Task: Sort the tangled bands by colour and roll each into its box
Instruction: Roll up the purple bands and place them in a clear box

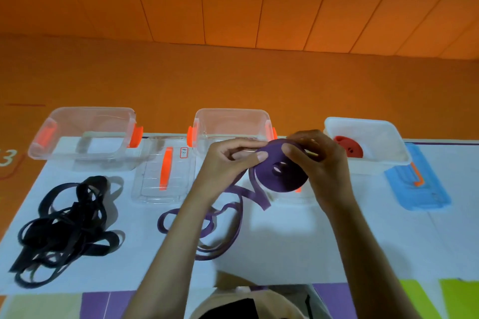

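A purple band roll [281,173] is held up above the white table, in front of the middle clear box [233,122]. My right hand [318,163] grips the roll from the right, fingers curled over its top. My left hand [230,160] pinches the band's outer wrap at the roll's upper left. The loose purple tail [228,225] trails down and loops on the table. A tangled black band [64,225] lies at the left. A rolled red band [348,146] sits in the white box [383,160] on the right.
An empty clear box [77,124] with orange clips stands at the back left. A clear lid [163,171] with an orange handle lies between the two clear boxes. A blue lid [420,184] lies right of the white box. Orange floor lies beyond the table's far edge.
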A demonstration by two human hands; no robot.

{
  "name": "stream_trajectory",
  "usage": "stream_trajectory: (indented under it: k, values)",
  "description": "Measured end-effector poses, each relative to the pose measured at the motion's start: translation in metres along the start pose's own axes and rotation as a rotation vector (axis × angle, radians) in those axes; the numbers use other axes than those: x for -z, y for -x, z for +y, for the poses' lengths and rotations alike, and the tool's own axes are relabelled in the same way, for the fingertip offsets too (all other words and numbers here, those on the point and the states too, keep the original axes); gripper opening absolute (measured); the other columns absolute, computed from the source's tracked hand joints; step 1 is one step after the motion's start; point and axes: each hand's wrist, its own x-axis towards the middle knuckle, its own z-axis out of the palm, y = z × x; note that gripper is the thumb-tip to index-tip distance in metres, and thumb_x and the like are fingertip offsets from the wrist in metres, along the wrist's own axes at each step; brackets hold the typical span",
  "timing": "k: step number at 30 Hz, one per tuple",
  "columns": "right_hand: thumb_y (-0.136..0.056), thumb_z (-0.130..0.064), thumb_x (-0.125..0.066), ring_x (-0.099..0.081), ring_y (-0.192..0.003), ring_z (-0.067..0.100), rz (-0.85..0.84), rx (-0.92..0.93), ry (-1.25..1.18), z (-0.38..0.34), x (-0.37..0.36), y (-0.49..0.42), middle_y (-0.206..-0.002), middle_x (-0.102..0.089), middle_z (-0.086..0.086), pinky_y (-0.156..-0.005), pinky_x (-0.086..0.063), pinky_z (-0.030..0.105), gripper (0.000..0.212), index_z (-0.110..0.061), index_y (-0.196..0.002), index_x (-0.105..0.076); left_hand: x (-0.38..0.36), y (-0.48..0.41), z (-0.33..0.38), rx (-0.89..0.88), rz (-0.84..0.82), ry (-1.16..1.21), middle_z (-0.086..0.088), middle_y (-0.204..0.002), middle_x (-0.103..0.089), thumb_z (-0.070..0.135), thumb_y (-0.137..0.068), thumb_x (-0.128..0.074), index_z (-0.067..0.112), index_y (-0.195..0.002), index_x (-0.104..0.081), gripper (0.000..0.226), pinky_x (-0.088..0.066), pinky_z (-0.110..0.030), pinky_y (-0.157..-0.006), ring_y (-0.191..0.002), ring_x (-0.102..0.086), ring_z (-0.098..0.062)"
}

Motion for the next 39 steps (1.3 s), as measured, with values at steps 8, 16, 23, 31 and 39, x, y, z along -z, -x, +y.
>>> stream_trajectory:
  k: [8, 16, 23, 31, 39]
  values:
    - [-0.082, -0.019, -0.085, -0.077, -0.086, 0.023, -0.059, -0.135, -0.049, 0.004, 0.004, 0.007, -0.089, -0.078, 0.003, -0.066, -0.06, 0.026, 0.023, -0.014, -0.082, -0.063, -0.01, 0.008, -0.015, 0.012, 0.082, 0.064, -0.006, -0.072, -0.068, 0.023, -0.078, -0.091, 0.017, -0.089, -0.08, 0.017, -0.055, -0.031, -0.068, -0.071, -0.062, -0.021]
    - [-0.089, -0.008, -0.082, -0.077, -0.086, 0.024, -0.012, -0.178, -0.088, 0.019, 0.015, 0.015, -0.09, -0.078, 0.004, -0.064, -0.059, 0.028, 0.021, -0.013, -0.083, -0.062, -0.004, 0.013, -0.007, 0.124, -0.104, -0.095, -0.001, -0.103, -0.082, 0.013, -0.082, -0.09, 0.025, -0.105, -0.084, 0.027, -0.062, -0.026, -0.082, -0.095, -0.08, -0.021]
    - [-0.088, -0.015, -0.084, -0.074, -0.087, 0.033, -0.162, -0.228, 0.062, 0.025, 0.032, 0.021, -0.088, -0.074, 0.0, -0.061, -0.059, 0.039, 0.03, -0.015, -0.096, -0.055, -0.039, 0.022, -0.008, 0.02, 0.012, -0.214, -0.001, -0.091, -0.081, 0.009, -0.081, -0.09, 0.014, -0.095, -0.081, 0.018, -0.062, -0.03, -0.073, -0.086, -0.078, -0.021]
    - [-0.088, -0.018, -0.084, -0.074, -0.095, 0.019, -0.068, -0.144, -0.016, 0.026, 0.063, 0.027, -0.095, -0.077, -0.008, -0.071, -0.062, 0.033, 0.014, -0.028, -0.093, -0.075, -0.061, 0.024, -0.003, 0.132, -0.117, -0.257, 0.002, -0.108, -0.081, 0.015, -0.088, -0.087, 0.018, -0.115, -0.081, 0.028, -0.063, -0.033, -0.088, -0.097, -0.078, -0.018]
    - [-0.087, -0.022, -0.086, -0.076, -0.079, 0.013, 0.112, -0.152, -0.105, 0.025, 0.079, 0.039, -0.084, -0.078, -0.004, -0.061, -0.055, 0.019, 0.013, -0.019, -0.087, -0.073, -0.088, 0.039, 0.007, 0.181, -0.217, -0.311, -0.006, -0.099, -0.069, 0.032, -0.107, -0.062, 0.04, -0.139, -0.068, 0.033, -0.048, -0.022, -0.082, -0.09, -0.063, -0.009]
